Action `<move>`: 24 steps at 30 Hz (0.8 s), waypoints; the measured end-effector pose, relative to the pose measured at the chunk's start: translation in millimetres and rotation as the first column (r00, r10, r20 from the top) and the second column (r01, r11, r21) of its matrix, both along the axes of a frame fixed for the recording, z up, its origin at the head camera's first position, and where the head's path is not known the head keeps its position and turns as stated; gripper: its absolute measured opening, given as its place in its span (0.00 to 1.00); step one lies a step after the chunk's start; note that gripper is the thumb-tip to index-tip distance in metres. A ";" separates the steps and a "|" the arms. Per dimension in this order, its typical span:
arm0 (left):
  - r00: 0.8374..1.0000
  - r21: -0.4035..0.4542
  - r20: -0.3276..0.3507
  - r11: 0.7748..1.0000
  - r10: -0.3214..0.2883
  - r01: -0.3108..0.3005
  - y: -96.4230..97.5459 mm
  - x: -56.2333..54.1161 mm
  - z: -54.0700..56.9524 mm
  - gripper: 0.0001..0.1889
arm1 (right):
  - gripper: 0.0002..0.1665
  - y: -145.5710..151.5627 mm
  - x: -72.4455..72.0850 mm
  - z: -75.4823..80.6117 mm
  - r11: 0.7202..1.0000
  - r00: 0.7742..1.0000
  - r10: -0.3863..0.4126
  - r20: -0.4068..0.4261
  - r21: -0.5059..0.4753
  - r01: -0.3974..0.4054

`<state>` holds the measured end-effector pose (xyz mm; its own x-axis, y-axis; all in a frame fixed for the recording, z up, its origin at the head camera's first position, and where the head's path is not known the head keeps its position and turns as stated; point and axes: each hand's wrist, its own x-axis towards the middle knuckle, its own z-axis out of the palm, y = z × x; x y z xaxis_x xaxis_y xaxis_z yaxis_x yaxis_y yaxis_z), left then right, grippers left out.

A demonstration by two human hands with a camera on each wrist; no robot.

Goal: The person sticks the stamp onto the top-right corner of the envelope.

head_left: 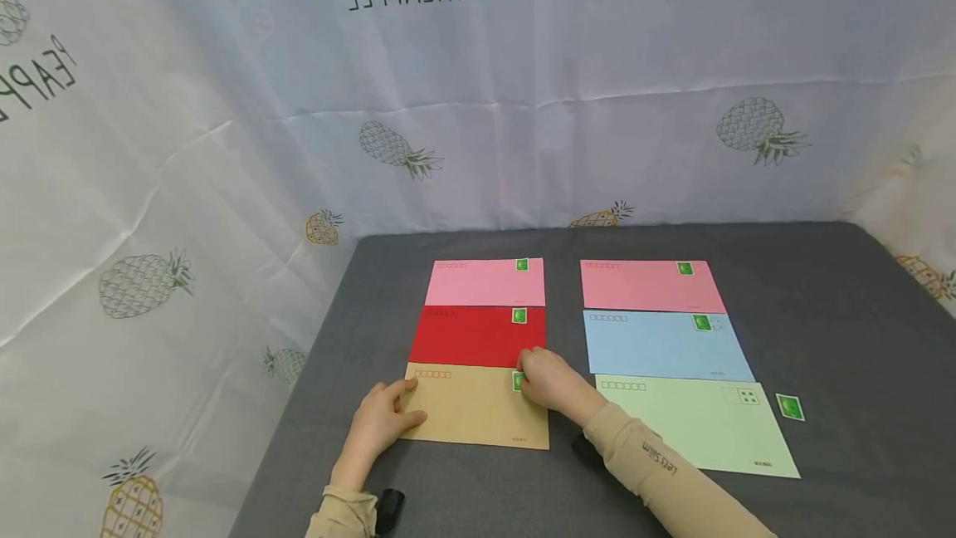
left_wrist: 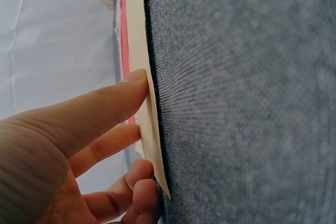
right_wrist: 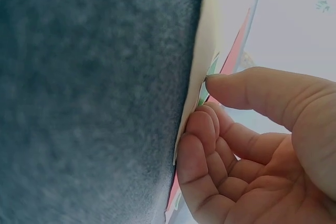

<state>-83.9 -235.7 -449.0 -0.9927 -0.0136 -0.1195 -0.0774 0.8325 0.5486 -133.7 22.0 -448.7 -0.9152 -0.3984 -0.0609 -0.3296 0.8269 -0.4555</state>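
A tan envelope (head_left: 474, 409) lies flat at the front of the left column, nearest the person. My left hand (head_left: 377, 418) rests on its left side, thumb and fingertips touching the paper; the left wrist view shows the thumb on the envelope's edge (left_wrist: 137, 35). At the envelope's upper right corner, my right hand (head_left: 553, 380) pinches a small green stamp (head_left: 517, 380), partly hidden by the fingers. In the right wrist view, the thumb meets the stamp (right_wrist: 202, 93) close against the paper, with the other fingers curled beside it.
Behind it lie a red envelope (head_left: 466, 339) and a pink envelope (head_left: 481, 285), both stamped. The right column has a pink envelope (head_left: 642, 287) and a blue envelope (head_left: 657, 349), each stamped, and a green envelope (head_left: 695, 426). A loose stamp (head_left: 790, 407) lies on the grey table (head_left: 859, 339).
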 end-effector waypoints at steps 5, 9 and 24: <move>1.000 -0.008 -0.005 1.000 -0.001 0.000 -0.4 -0.2 -1.2 0.28 | 0.04 0.4 0.6 -0.6 1.000 1.000 -0.002 -0.009 -0.006 0.002; 1.000 -0.006 -0.001 1.000 -0.001 0.001 -0.2 -0.3 -1.2 0.28 | 0.03 1.2 0.8 -0.9 1.000 1.000 -0.010 0.001 -0.019 0.010; 1.000 -0.002 -0.004 1.000 -0.004 0.004 0.2 -0.5 -0.6 0.28 | 0.04 1.2 -0.4 0.0 0.998 0.997 -0.050 0.050 -0.042 0.052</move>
